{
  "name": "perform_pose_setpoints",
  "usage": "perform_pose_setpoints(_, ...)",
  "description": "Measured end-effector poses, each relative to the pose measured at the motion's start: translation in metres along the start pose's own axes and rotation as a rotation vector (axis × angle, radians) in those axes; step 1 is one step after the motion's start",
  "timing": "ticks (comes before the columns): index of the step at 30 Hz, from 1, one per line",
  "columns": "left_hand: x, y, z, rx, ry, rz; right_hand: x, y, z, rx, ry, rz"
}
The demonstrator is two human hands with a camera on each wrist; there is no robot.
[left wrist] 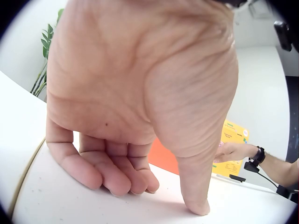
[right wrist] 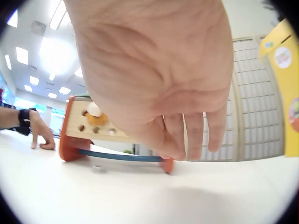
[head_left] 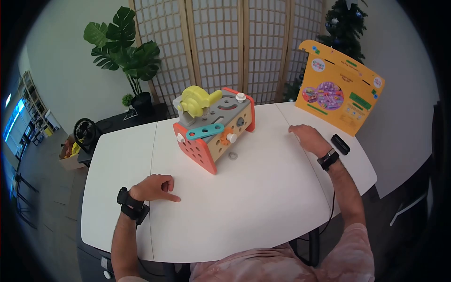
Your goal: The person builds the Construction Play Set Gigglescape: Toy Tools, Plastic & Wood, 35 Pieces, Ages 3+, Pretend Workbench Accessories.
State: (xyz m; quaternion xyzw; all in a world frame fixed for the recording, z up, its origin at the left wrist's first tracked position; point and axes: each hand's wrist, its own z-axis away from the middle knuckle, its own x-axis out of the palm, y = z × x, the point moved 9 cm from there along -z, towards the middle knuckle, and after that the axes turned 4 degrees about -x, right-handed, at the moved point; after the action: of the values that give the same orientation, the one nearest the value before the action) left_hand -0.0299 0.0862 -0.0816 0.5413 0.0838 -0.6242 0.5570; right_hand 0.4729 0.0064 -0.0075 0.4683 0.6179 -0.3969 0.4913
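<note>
My left hand (head_left: 152, 188) rests on the white table (head_left: 263, 202) at the front left, fingers loosely bent and thumb stretched out; in the left wrist view its palm holds nothing. To the right, my right hand (head_left: 310, 140) hovers low by the table with relaxed fingers and nothing in them. Between the hands, farther back, stands a toy workbench (head_left: 197, 152) with red ends and a grey top. It bears a yellow toy piece (head_left: 195, 101), a teal strip with holes (head_left: 205, 132) and an orange gear (head_left: 224, 137). A small grey ring (head_left: 233, 156) lies before it.
An orange-yellow cardboard box (head_left: 345, 96) stands at the back right. A black case-like object (head_left: 340, 144) lies beside my right wrist. Left of the table are a black fan (head_left: 86, 132) and a potted plant (head_left: 129, 51); a folding screen (head_left: 216, 42) stands behind.
</note>
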Motion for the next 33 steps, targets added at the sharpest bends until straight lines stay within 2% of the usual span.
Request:
perform_pose_setpoints(2, -0.001, 0.001, 0.002, -0.004, 0.008, 0.008, 0.003, 0.042, 0.023, 0.237, -0.069, 0.107)
perform_pose_setpoints(6, 0.0, 0.001, 0.001, -0.003, -0.011, -0.011, 0.013, 0.07, 0.052, 0.275, -0.098, 0.013)
perform_pose_setpoints(8, 0.002, -0.001, 0.002, -0.037, -0.014, -0.02, 0.006, 0.068, 0.058, 0.222, 0.015, -0.143)
perform_pose_setpoints(15, 0.0, 0.0, 0.002, -0.024, -0.01, -0.015, 0.005, 0.076, 0.047, 0.238, 0.0, -0.164)
perform_pose_setpoints(18, 0.001, 0.003, 0.004, 0.001, -0.015, -0.01, 0.011, 0.063, 0.035, 0.231, -0.048, -0.254)
perform_pose_setpoints(20, 0.0, 0.002, 0.005, -0.034, -0.015, -0.021, 0.028, 0.059, 0.026, 0.29, -0.072, -0.325)
perform_pose_setpoints(22, 0.001, 0.0, 0.003, -0.02, -0.014, -0.013, 0.035, 0.055, 0.016, 0.258, -0.019, -0.341)
perform_pose_setpoints(33, 0.002, -0.001, 0.002, -0.031, -0.036, -0.015, 0.054, -0.047, -0.075, 0.124, 0.023, -0.353)
